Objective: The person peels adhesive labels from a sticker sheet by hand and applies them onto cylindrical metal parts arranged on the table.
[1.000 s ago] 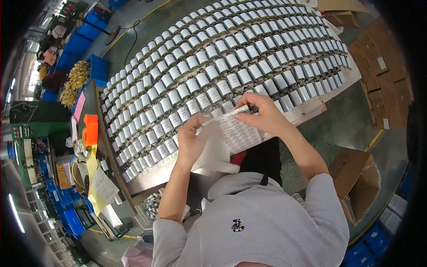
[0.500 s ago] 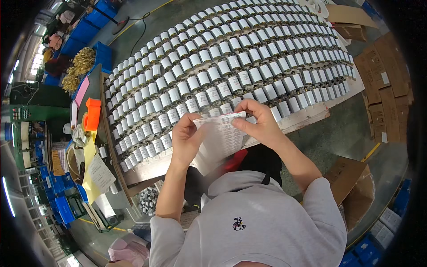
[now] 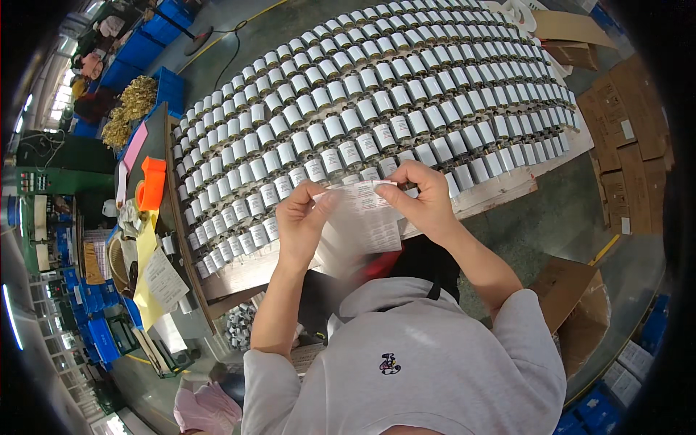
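Observation:
My left hand [image 3: 301,221] and my right hand [image 3: 426,203] pinch the top edge of a thin white sheet of printed labels [image 3: 378,223] between thumbs and fingers. The sheet hangs down in front of me at the near edge of the table, its lower left part smeared by motion. Just beyond my hands stand long rows of white-wrapped cylinders [image 3: 317,135] with metal ends. Some cylinders in the nearer rows bear small printed labels; those farther back look plain white.
On the left stand an orange tape dispenser [image 3: 151,184] and a printed paper [image 3: 164,280] on yellow sheeting. A bin of small metal parts [image 3: 239,326] sits below the table's wooden edge [image 3: 243,280]. Open cardboard boxes [image 3: 573,301] and flattened cartons [image 3: 632,156] are at right.
The sheet's top edge has tipped and its printed face has shifted between my hands, with the lower part swinging. My left hand has moved slightly left; both hands keep their pinch.

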